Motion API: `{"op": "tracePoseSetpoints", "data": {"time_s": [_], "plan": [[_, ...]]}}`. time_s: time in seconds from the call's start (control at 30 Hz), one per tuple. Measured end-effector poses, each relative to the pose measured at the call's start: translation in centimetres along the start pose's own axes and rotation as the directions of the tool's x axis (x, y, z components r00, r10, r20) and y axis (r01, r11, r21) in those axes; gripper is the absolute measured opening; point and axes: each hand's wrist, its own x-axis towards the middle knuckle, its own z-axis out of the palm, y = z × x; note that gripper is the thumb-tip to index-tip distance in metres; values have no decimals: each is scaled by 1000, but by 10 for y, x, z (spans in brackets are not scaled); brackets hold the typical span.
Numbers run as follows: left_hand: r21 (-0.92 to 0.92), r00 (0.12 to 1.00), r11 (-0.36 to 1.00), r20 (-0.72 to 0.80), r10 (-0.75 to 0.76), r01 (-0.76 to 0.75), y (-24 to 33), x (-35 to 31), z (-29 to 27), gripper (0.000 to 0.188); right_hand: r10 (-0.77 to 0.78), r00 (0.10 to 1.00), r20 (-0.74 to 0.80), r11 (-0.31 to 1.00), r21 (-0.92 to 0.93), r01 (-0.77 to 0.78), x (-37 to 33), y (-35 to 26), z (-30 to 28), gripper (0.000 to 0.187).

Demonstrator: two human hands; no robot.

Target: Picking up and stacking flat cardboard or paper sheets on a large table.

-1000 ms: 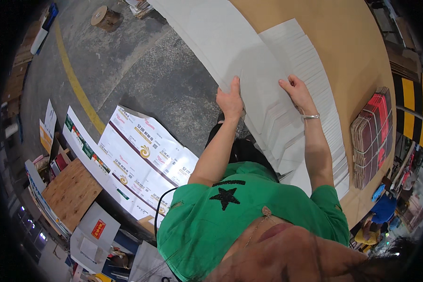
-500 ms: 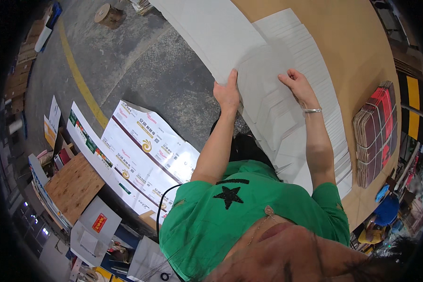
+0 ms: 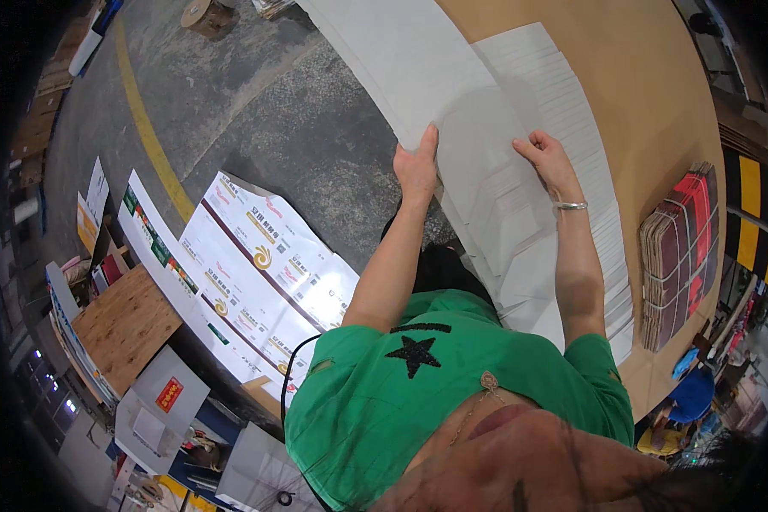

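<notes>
left hand [image 3: 418, 166] grips white sheet [image 3: 478, 162] edge, shifted further along it | right hand [image 3: 548, 158] pinches far side | stack [image 3: 572, 128] beneath on brown worktop [image 3: 648, 77] | sheet lifting free

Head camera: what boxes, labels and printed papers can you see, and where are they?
Printed sheets: on the floor, left of the person; long, white with green, red and gold marks.
Flat cartons: bundled stack at right; brown edges, red faces.
Red label: lower left, a small square on a grey board.

Bright, even light; fisheye-bent, dark rim
</notes>
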Motion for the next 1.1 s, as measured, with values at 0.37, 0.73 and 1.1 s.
{"op": "tracePoseSetpoints", "data": {"time_s": [0.37, 0.73, 1.1], "plan": [[39, 996, 997, -53, 68, -66, -3, 1, 1, 44, 38, 999, 39, 999, 24, -39, 6, 10, -5, 33], [119, 992, 988, -75, 104, -95, -2, 2, 5, 51, 54, 997, -57, 995, -81, -59, -5, -3, 0, 35], [105, 991, 989, -80, 110, -101, 2, -4, 5, 52, 77, 997, -18, 997, -6, -77, -2, 10, -4, 36]]}}
